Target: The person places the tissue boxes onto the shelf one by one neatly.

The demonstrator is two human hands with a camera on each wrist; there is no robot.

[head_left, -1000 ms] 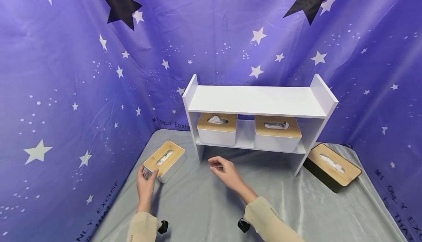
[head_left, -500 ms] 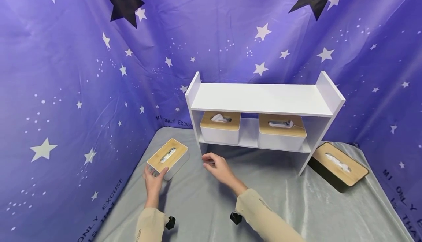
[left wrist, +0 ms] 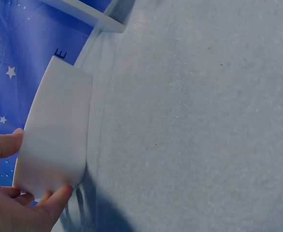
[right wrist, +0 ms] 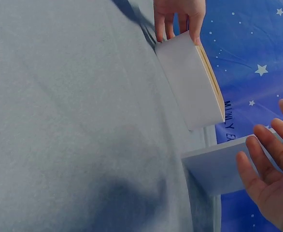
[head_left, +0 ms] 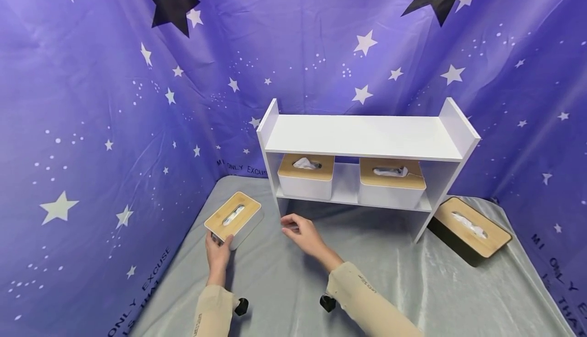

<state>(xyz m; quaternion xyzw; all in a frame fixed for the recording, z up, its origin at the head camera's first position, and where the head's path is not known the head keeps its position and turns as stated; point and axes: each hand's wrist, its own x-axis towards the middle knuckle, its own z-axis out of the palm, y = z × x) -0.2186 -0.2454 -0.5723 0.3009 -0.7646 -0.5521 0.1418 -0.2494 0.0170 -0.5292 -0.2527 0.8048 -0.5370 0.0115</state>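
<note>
In the head view a white tissue box (head_left: 233,219) with a wooden lid sits at the left of the cloth. My left hand (head_left: 217,254) grips its near end, thumb by the lid's edge and fingers at the end wall. The left wrist view shows this hand (left wrist: 21,198) against the box's white side (left wrist: 59,130). Nothing is in my right hand (head_left: 304,235), its fingers loosely bent, close to the white shelf's (head_left: 362,135) left leg. In the right wrist view that hand (right wrist: 274,179) hovers in front of the shelf's side panel (right wrist: 219,169).
Two more white tissue boxes, one left (head_left: 306,186) and one right (head_left: 392,197), stand on the lower shelf board with a gap between them. A dark green tissue box (head_left: 470,232) lies right of the shelf. Starry purple curtain (head_left: 114,72) surrounds the grey cloth (head_left: 284,286).
My left hand has shifted from the box's near left corner round to its near end. The right hand has moved slightly left toward the shelf's leg. The camera view has shifted a little.
</note>
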